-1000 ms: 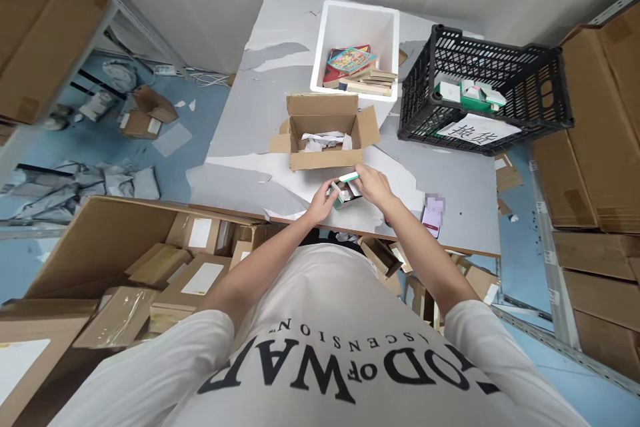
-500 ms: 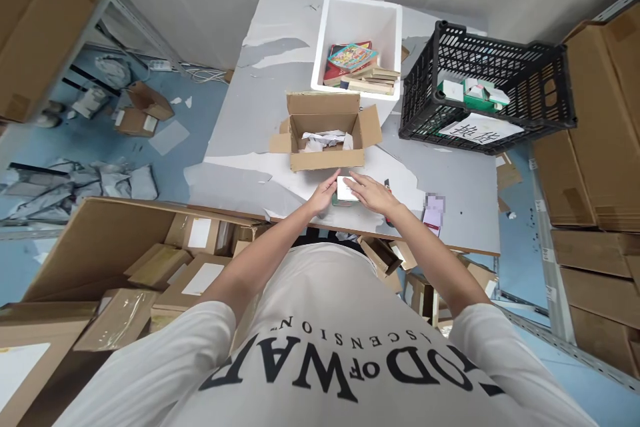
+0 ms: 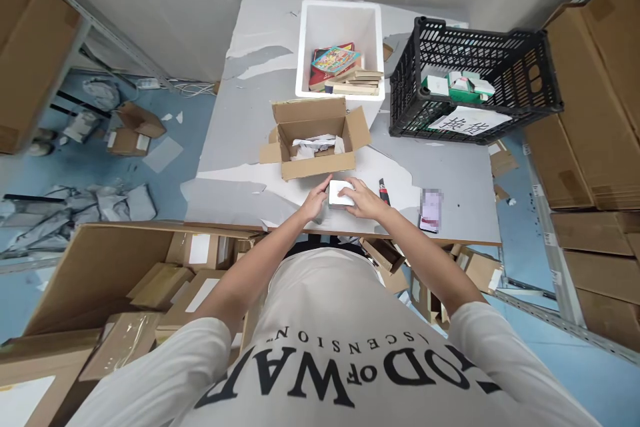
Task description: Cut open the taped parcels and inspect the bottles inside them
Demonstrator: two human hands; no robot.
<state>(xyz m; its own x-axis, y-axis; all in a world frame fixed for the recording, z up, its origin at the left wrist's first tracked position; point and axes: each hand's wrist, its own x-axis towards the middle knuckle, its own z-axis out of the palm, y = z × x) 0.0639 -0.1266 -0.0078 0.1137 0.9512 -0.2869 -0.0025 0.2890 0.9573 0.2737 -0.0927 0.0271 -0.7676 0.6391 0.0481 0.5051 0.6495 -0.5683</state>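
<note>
Steadying a small white box [image 3: 341, 191] looks like the step in hand; it sits just on the person's side of the open brown box [image 3: 318, 165]. The right hand [image 3: 365, 201] grips it, thumb bent over the white top and the other fingers curled by the right edge. The left hand [image 3: 315, 202] is at its left side, fingers nearly straight; from where I stand I can't tell if they press on it. I'd say a good next move calls for a soft, even hold. To the right of the brown box, a bit nearer the person, lie a red and black cutter [image 3: 384, 193] and then a phone [image 3: 430, 213]. Crumpled white paper [image 3: 317, 145] sits inside the brown box. Behind it stands a white foam bin [image 3: 341, 21] with books [image 3: 336, 60], and behind to the right, a black crate [image 3: 406, 87].
</note>
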